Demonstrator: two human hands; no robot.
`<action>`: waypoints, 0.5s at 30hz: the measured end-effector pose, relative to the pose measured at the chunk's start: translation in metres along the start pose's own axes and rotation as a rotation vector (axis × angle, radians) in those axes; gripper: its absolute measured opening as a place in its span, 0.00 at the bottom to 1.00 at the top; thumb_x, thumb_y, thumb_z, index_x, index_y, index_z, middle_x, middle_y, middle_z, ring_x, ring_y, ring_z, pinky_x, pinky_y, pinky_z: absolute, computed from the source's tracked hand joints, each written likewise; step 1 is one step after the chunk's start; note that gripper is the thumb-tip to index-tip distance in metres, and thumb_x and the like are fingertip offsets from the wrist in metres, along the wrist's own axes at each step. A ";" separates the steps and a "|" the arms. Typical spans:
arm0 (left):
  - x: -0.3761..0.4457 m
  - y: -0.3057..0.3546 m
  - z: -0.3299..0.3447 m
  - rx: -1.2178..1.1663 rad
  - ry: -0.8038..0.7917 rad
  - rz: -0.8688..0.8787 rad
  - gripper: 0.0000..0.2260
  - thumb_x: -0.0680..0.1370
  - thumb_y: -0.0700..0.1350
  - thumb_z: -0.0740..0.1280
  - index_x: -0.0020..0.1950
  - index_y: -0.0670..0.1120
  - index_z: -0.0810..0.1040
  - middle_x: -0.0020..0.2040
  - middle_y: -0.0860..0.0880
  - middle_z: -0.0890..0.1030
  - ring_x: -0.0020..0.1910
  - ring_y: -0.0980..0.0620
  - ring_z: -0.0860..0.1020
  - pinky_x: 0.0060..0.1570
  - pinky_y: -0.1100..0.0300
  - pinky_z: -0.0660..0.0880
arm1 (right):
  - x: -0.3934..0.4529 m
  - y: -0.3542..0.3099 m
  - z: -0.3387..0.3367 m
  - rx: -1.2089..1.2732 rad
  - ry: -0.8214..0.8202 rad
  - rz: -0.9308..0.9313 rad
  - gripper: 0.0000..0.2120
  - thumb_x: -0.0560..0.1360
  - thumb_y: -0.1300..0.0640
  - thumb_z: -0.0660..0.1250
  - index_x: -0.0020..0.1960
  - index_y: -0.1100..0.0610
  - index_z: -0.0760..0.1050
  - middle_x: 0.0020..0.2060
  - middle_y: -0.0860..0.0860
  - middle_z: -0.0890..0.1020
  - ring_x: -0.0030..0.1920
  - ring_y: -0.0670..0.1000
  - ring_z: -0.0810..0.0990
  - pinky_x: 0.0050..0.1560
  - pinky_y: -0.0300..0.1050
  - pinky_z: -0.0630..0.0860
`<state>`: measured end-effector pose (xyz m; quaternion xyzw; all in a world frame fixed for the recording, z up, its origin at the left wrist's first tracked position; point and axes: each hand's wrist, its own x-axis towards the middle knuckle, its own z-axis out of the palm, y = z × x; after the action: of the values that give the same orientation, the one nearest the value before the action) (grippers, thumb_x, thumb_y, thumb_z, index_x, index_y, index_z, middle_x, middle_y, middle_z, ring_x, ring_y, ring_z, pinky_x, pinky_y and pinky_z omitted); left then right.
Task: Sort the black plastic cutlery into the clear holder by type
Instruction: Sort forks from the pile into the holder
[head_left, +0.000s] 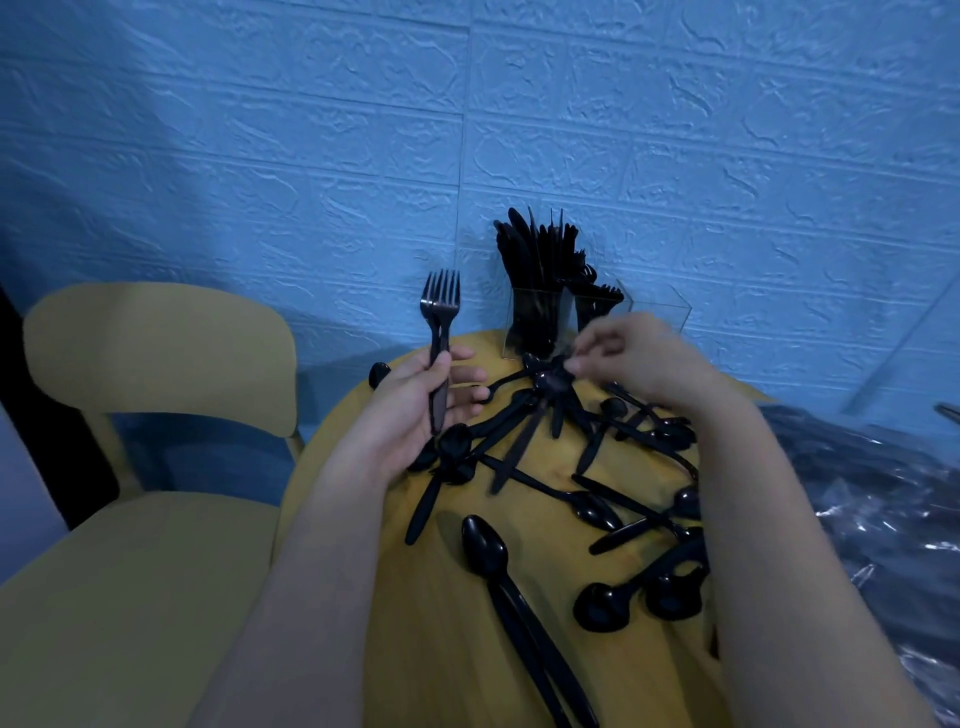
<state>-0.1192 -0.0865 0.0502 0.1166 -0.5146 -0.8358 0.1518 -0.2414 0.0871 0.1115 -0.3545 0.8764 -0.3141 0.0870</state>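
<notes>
The left hand (415, 400) grips two glossy black plastic forks (440, 312) upright, tines up, left of centre. The right hand (641, 358) pinches a piece at the top of the tangled black plastic spoons and knives (540, 447) on the round yellow wooden surface (441, 597). Just behind stands the clear acrylic compartmented holder (660, 312), with knives and forks in its left compartments, against a textured blue wall (311, 130).

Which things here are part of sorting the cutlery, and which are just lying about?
Part of the job: forks held in the left hand; right hand pinching from the loose cutlery pile; clear holder.

Lying about: yellow chair; plastic sheet.
</notes>
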 end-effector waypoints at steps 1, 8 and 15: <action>-0.001 -0.001 0.001 0.042 -0.033 -0.006 0.11 0.83 0.42 0.53 0.55 0.41 0.74 0.42 0.45 0.82 0.40 0.50 0.83 0.43 0.58 0.81 | -0.001 -0.008 0.001 0.065 0.070 -0.085 0.07 0.74 0.55 0.71 0.39 0.47 0.75 0.36 0.44 0.80 0.40 0.44 0.78 0.44 0.41 0.72; -0.012 -0.002 0.003 0.212 -0.333 -0.107 0.13 0.83 0.46 0.53 0.61 0.42 0.71 0.39 0.47 0.81 0.34 0.51 0.79 0.39 0.56 0.79 | 0.010 -0.039 0.048 0.098 0.355 -0.325 0.03 0.75 0.57 0.69 0.48 0.52 0.80 0.39 0.44 0.80 0.41 0.45 0.79 0.46 0.42 0.76; -0.004 0.002 -0.008 0.053 -0.141 0.046 0.13 0.82 0.50 0.53 0.53 0.43 0.71 0.30 0.53 0.65 0.23 0.60 0.60 0.22 0.69 0.61 | 0.017 -0.020 0.050 -0.036 0.196 -0.305 0.07 0.75 0.56 0.69 0.52 0.53 0.76 0.44 0.45 0.77 0.42 0.44 0.75 0.46 0.40 0.74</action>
<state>-0.1128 -0.0928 0.0484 0.0494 -0.5486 -0.8243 0.1311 -0.2234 0.0402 0.0851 -0.4527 0.8222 -0.3409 -0.0537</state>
